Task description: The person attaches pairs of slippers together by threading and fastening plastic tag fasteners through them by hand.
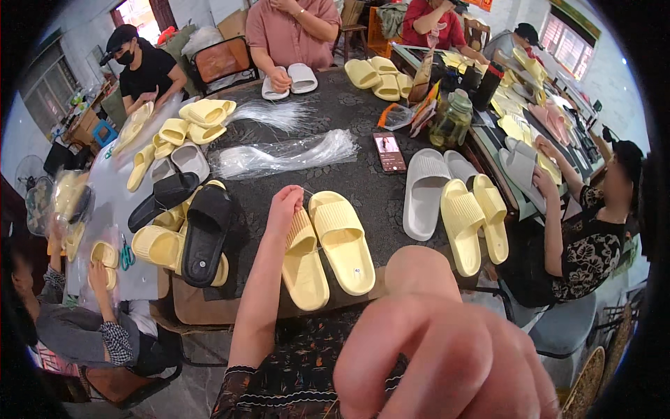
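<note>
Pale yellow slide sandals [343,241], a pair with ribbed straps, are set side by side on the dark patterned tablecloth [380,209], left of the smartphone [389,153] and nearer the wearer than it, toes pointing away. Moulded foam is suggested by their thick, matt look, so little weight and a soft, springy give can be expected; nothing about them seems fragile, though the smooth footbed might be found slippery. A sure hold would best be taken across the strap, or with the sole's edges pinched at the heel. The toe end of the left sandal is met by the left hand [285,209], its fingertips pressed together in a pinch; what is held between them is too small to be told. The right hand [447,356] is raised close to the camera, its fingers curled, but whether anything is gripped cannot be told. Grey slides [426,192] are placed just right of the smartphone, with a smaller yellow pair [462,220] beyond them and nearer the wearer. Left of the smartphone, a bundle of clear strands [286,157] is laid out; farther left and nearer, black slides [209,223] are heaped over yellow ones.
</note>
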